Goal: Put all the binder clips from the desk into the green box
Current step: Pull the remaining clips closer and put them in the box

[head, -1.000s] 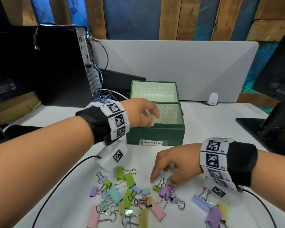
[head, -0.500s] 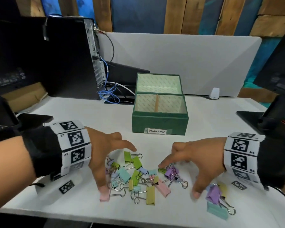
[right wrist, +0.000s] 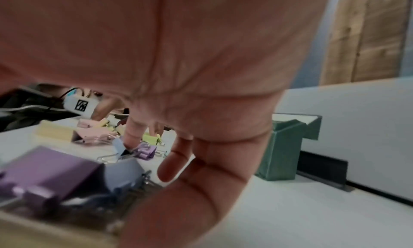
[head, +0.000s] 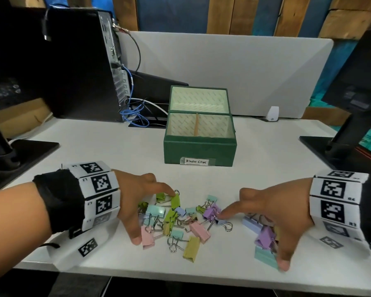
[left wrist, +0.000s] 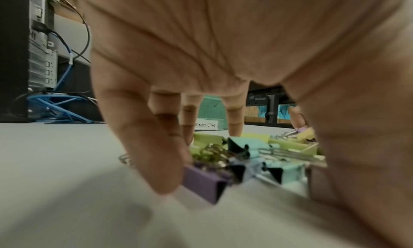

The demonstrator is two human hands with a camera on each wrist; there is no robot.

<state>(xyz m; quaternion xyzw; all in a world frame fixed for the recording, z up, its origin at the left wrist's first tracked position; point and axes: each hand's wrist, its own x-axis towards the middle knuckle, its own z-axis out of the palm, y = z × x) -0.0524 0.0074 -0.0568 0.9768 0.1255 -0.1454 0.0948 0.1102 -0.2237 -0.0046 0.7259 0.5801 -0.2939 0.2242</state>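
A handwritten white label (head: 197,161) reading "Binder Clips" is stuck on the front of the green box (head: 199,149), which sits open at the centre of the frame on the white desk (head: 266,159). Its lid stands upright behind it, and a thin wooden divider splits its pale patterned inside. My wristbands carry black-and-white square markers with small codes such as L3, R3 and R4.

The binder clips (head: 176,219) lie in a loose pastel heap at lower centre, in front of the box: pink, mint, lime, yellow, lilac and light blue, with silver wire handles. A smaller cluster (head: 263,236) sits at lower right.

My left hand (head: 135,202) arches over the heap's left side, fingers spread and tips down on the clips. My right hand (head: 274,213) is spread over the smaller cluster, forefinger touching a lilac clip (head: 210,212).

Half a second ago both hands were slightly farther from the heap; a second ago my left hand was up at the box.
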